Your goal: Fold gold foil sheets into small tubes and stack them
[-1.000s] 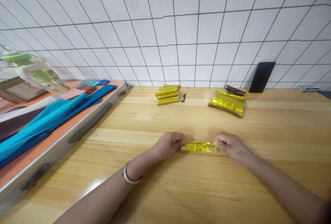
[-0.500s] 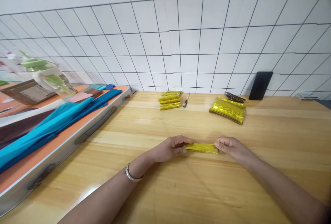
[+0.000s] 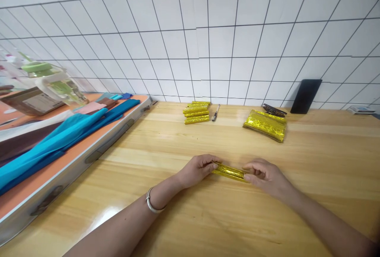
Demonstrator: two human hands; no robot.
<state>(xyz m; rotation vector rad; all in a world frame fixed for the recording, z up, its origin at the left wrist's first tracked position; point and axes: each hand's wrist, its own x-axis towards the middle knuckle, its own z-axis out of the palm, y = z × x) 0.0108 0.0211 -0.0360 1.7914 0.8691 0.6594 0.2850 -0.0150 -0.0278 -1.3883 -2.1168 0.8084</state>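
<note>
A narrow folded strip of shiny gold foil paper (image 3: 229, 171) is held between my two hands, low over the wooden table (image 3: 190, 217). My left hand (image 3: 198, 170), with a silver bangle at the wrist, pinches its left end between thumb and fingers. At the right end, my right hand (image 3: 265, 174) grips it with curled fingers and the thumb along the near edge. The strip has raised long edges and a hollow along its middle. Farther back lie several folded gold strips (image 3: 196, 113) and a flat stack of gold foil sheets (image 3: 265, 125).
A pen (image 3: 216, 113) lies beside the folded strips. Behind the stack are a dark hair clip (image 3: 273, 110) and a black phone (image 3: 306, 96) leaning on the tiled wall. At left, an orange-topped case (image 3: 118, 128) carries blue cloth (image 3: 74, 128), a cardboard box (image 3: 38, 101) and a green-lidded bottle (image 3: 53, 80).
The gold strip has turned from lying flat to showing a hollow between raised edges, its right end now tilted nearer me. My right hand has shifted its grip on that end.
</note>
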